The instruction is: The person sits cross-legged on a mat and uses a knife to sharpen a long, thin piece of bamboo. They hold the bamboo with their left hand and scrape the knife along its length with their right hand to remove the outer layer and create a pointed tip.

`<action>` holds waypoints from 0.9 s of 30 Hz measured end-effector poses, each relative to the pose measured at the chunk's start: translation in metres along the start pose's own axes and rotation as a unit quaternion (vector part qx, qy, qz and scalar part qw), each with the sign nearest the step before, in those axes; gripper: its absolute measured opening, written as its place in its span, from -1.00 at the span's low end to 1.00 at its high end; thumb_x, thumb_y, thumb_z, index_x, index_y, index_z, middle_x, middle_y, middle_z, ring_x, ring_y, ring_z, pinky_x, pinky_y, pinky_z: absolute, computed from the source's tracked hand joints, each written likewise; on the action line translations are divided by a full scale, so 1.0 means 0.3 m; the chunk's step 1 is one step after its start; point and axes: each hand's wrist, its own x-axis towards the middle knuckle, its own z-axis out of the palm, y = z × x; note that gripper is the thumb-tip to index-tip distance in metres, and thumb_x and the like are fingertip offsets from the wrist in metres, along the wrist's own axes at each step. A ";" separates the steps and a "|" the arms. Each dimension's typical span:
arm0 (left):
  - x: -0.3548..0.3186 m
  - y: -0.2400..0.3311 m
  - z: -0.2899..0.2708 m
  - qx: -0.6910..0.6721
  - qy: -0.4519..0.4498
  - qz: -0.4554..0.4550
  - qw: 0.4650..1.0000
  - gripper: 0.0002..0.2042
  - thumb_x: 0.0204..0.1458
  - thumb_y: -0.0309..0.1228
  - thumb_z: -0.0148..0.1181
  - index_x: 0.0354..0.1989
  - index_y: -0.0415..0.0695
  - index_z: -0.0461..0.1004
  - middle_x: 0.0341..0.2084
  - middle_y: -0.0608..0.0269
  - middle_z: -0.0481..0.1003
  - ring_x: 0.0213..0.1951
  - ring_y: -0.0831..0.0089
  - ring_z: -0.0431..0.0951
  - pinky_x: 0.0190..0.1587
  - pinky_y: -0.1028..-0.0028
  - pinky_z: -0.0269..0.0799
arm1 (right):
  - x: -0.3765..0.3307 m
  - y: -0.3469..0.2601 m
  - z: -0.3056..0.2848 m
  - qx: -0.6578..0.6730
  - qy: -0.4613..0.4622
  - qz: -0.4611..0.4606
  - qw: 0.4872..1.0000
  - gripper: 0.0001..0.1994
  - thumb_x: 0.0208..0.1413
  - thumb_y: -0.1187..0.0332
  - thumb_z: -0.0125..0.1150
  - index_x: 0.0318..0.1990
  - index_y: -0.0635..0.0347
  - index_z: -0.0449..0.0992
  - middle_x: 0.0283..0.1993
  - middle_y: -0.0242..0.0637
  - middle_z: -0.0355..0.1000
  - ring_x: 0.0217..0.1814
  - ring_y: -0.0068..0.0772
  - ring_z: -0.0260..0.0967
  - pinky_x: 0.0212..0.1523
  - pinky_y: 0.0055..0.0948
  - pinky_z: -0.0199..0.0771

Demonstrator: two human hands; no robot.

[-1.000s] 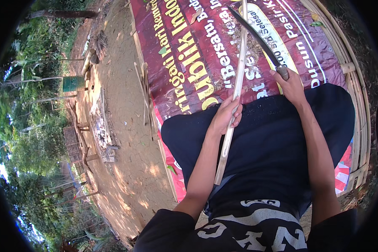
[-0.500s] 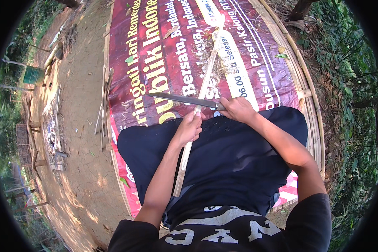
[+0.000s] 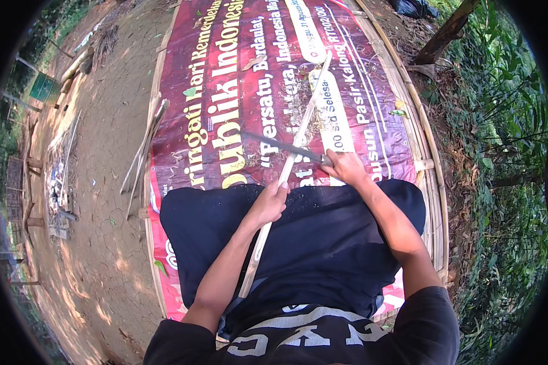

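A long pale strip of bamboo or wood slants away from my lap, its near end by my waist and its far end over the banner. My left hand is closed around its lower half. In my right hand is the handle of a long dark-bladed knife, which looks like a machete. The blade lies crosswise over the strip, just beyond my left hand, with its tip pointing left. Motion blurs the blade a little. Dark cloth covers my lap under both forearms.
A maroon printed banner covers the bamboo platform, edged by bamboo poles. Shavings and a few leaves lie on it. Thin sticks lean at the left edge. Bare cracked earth stretches left; green plants grow at right.
My right hand and the knife have moved slightly away from me along the strip, opening a gap from my left hand. The whole view has shifted a little. Both grips are kept.
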 end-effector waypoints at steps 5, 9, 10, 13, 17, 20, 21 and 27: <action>0.079 -0.066 -0.047 0.122 0.038 0.069 0.989 -0.74 0.39 -0.24 -0.18 -0.20 -0.17 0.34 -0.62 0.34 0.27 -0.61 0.53 0.31 -0.56 0.41 0.23 | 0.050 -0.013 -0.015 -0.016 -0.011 0.121 0.992 -0.65 0.17 0.06 0.21 -0.23 0.18 0.39 -0.52 0.05 0.50 -0.39 0.20 0.51 -0.37 0.08 0.49; 0.072 -0.084 -0.040 0.162 0.064 0.117 0.978 -0.69 0.38 -0.26 -0.17 -0.20 -0.27 0.40 -0.62 0.19 0.38 -0.52 0.34 0.46 -0.39 0.27 0.35 | -0.015 -0.132 -0.044 0.008 -0.024 0.036 0.999 -0.66 0.17 0.06 0.23 -0.26 0.17 0.39 -0.56 0.03 0.48 -0.46 0.20 0.49 -0.43 0.08 0.46; 0.057 -0.078 -0.038 0.149 0.057 0.108 0.981 -0.69 0.38 -0.25 -0.17 -0.20 -0.26 0.38 -0.62 0.24 0.33 -0.55 0.40 0.41 -0.45 0.32 0.30 | -0.028 -0.143 -0.039 -0.010 -0.026 -0.008 1.000 -0.65 0.17 0.05 0.24 -0.25 0.18 0.40 -0.56 0.04 0.48 -0.45 0.20 0.49 -0.42 0.07 0.47; 0.000 -0.066 -0.017 0.069 0.010 0.047 0.996 -0.73 0.40 -0.20 -0.18 -0.17 -0.16 0.28 -0.64 0.50 0.11 -0.70 0.69 0.15 -0.72 0.56 0.08 | -0.011 -0.050 -0.019 -0.023 -0.004 0.026 0.999 -0.65 0.17 0.06 0.24 -0.25 0.19 0.42 -0.55 0.06 0.48 -0.45 0.21 0.49 -0.42 0.08 0.47; -0.002 -0.062 -0.023 0.105 0.019 0.054 0.993 -0.71 0.40 -0.18 -0.18 -0.14 -0.18 0.30 -0.61 0.48 0.13 -0.67 0.68 0.16 -0.70 0.56 0.08 | 0.071 0.062 -0.023 -0.020 0.042 0.144 0.988 -0.63 0.20 0.07 0.21 -0.28 0.26 0.41 -0.53 0.12 0.48 -0.44 0.24 0.49 -0.43 0.10 0.45; -0.027 -0.005 -0.037 0.083 0.010 0.000 0.996 -0.70 0.40 -0.17 -0.18 -0.11 -0.19 0.31 -0.57 0.46 0.14 -0.65 0.68 0.17 -0.69 0.58 0.08 | 0.023 0.000 0.007 -0.009 0.037 0.122 0.992 -0.63 0.20 0.05 0.20 -0.27 0.23 0.39 -0.54 0.07 0.48 -0.45 0.24 0.49 -0.41 0.12 0.45; -0.031 -0.015 -0.042 0.066 0.004 -0.004 0.998 -0.70 0.40 -0.17 -0.19 -0.12 -0.18 0.30 -0.57 0.47 0.14 -0.64 0.68 0.16 -0.69 0.59 0.08 | 0.003 -0.045 -0.001 -0.019 0.006 0.087 0.996 -0.63 0.18 0.04 0.22 -0.26 0.21 0.38 -0.55 0.03 0.49 -0.46 0.22 0.49 -0.41 0.10 0.46; -0.064 -0.029 -0.021 -0.003 -0.026 -0.012 1.000 -0.73 0.40 -0.18 -0.18 -0.16 -0.15 0.26 -0.58 0.50 0.12 -0.66 0.71 0.12 -0.70 0.62 0.02 | -0.026 0.017 -0.008 -0.061 0.002 0.010 0.998 -0.63 0.13 0.04 0.28 -0.26 0.18 0.39 -0.55 -0.02 0.49 -0.46 0.13 0.51 -0.45 0.03 0.49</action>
